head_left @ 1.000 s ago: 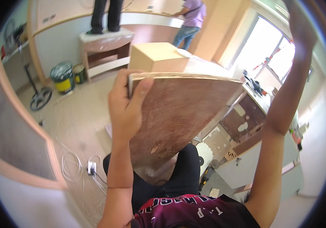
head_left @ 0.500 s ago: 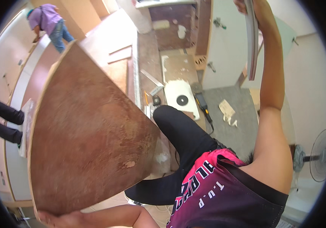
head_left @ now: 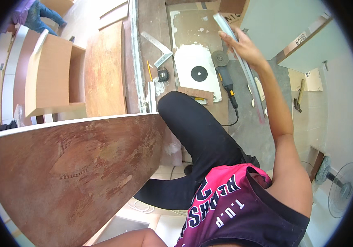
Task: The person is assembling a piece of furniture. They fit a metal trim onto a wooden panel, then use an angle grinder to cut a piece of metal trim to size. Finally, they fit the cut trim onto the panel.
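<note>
My right hand (head_left: pixel 244 47), raised at upper right, grips a long, narrow pale strip (head_left: pixel 248 78) near its upper end; I cannot tell its material. On my left, a large brown wooden panel (head_left: pixel 77 164) with a white edge and scuffed, patchy face stands tilted beside my leg. Its narrow end reaches my knee. My left forearm (head_left: pixel 131 238) runs along the lower edge of the view, next to the panel's lower side. The left hand itself is out of sight.
On the bench ahead lie a try square (head_left: pixel 158 47), a pencil (head_left: pixel 149 70), a tape measure (head_left: pixel 163 74) and an angle grinder (head_left: pixel 225 82). A hammer (head_left: pixel 299 96) and a fan (head_left: pixel 341 189) are at right. An open wooden box (head_left: pixel 51 76) stands far left, near a person (head_left: pixel 40 16).
The panel has swung lower and to the left, its white edge now facing forward. My right hand has come down and inward with the strip. The left hand has dropped out of view.
</note>
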Available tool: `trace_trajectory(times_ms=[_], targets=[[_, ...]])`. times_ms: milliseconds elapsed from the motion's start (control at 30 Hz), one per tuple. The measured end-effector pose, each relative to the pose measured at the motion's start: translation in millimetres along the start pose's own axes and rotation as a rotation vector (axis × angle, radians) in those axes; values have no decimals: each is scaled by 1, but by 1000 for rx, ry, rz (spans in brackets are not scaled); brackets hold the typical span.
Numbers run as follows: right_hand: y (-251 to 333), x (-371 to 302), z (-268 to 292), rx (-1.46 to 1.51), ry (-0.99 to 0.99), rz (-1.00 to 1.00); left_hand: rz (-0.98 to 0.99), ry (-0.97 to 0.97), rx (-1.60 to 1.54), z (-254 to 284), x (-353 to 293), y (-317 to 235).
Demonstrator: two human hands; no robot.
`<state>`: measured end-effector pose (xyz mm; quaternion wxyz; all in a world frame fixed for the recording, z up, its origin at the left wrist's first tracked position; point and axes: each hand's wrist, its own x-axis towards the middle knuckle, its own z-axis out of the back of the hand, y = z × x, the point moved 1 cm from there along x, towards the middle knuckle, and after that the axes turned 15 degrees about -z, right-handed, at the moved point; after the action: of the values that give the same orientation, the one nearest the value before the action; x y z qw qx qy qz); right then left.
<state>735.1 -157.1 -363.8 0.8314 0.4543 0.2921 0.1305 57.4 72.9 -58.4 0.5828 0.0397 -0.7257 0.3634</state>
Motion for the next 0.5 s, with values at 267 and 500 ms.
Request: trace_trajectory(times_ms=[267,500], targets=[[-130,41,-114,-62,182,-162,-18,27,27,4,1,11],[-157,169,-214,-96,-65,-233,-24,24,-4,4,0,7]])
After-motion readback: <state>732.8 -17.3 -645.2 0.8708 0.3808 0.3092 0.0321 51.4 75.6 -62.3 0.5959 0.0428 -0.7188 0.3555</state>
